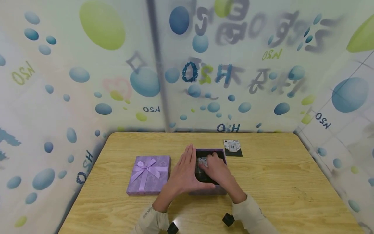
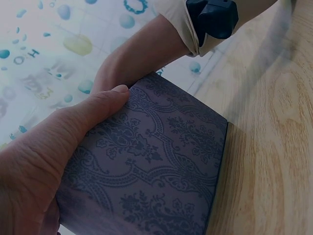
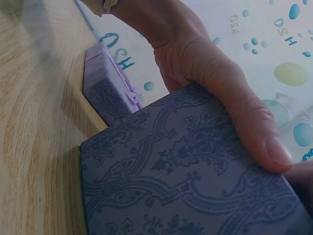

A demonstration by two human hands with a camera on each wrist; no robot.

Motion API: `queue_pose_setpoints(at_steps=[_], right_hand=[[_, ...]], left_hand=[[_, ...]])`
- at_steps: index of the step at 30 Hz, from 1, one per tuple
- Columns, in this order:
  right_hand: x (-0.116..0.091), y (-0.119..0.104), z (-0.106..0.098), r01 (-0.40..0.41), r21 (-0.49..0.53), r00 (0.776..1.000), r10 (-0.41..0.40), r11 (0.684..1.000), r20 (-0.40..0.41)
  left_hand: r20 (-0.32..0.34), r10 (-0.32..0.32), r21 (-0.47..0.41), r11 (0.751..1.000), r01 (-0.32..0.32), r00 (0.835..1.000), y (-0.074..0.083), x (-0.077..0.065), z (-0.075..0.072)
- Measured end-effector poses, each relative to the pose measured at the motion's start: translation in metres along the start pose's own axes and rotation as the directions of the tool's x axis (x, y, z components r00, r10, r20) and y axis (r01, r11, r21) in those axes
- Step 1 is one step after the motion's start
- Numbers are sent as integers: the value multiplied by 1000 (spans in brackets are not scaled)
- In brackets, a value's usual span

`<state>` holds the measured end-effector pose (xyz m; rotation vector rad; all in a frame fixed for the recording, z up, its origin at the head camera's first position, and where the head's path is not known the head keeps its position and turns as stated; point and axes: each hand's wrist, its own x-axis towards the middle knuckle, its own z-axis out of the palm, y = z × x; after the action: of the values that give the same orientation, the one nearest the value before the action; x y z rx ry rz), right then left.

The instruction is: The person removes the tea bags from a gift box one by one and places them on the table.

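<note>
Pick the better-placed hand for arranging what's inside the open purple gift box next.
Right, I'd judge: the right hand reaches inside the purple gift box, thumb by the grey-printed item. The left hand lies along its left side, thumb at the near wall.

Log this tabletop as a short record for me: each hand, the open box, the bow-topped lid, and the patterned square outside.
left hand: fingers straight along box's left side, thumb at near rim
right hand: reaching inside; grip hidden
box: purple, dark inside, a patterned piece visible within
lid: purple, ribboned, left of box
square: flat, on table, by box's far right corner
</note>
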<state>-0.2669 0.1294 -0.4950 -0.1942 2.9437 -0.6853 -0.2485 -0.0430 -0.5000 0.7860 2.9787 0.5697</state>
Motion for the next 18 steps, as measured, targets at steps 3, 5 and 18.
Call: queue_pose_setpoints(at_steps=[3, 5, 18], right_hand=[[0, 0, 0, 5, -6, 1000, -5, 1000, 17], [-1, 0, 0, 16, -15, 1000, -16, 1000, 21], [-2, 3, -2, 107, 87, 993, -111, 990, 44]], left_hand=[[3, -2, 6, 1000, 2, 1000, 0, 0, 0], [6, -3, 4, 1000, 3, 1000, 0, 0, 0], [11, -10, -21, 1000, 10, 1000, 1, -1, -1]])
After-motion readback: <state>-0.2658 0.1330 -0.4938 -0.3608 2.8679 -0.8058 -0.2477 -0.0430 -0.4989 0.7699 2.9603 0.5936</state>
